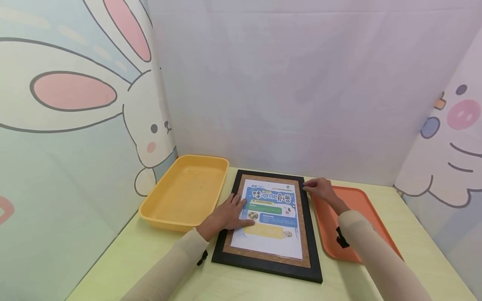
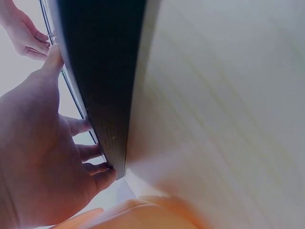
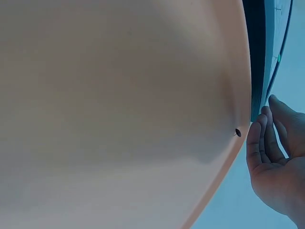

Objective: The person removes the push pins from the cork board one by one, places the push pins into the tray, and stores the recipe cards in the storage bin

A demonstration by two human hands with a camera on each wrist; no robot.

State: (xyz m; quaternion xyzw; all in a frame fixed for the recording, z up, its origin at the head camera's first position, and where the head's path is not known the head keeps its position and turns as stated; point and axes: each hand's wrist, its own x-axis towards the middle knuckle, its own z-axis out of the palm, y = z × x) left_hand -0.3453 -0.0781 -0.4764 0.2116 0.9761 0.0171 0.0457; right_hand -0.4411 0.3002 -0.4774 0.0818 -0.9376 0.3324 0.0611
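Pale tabletop (image 1: 226, 289) beneath black-framed rectangular corkboard (image 1: 306, 260)

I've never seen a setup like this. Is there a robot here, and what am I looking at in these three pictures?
There is no robot: these are a person's two bare hands. The wide picture comes from a camera worn on the head, looking forward and down. The other two come from cameras on the wrists, each looking at its own hand's work, hence the odd, close angles.

On the pale table lie a yellow tray, a black-framed cork board with a printed sheet on it, and an orange tray. The left hand rests spread over the sheet's left side. The right hand has its fingers near the board's far right corner; whether they pinch something small, I cannot tell.
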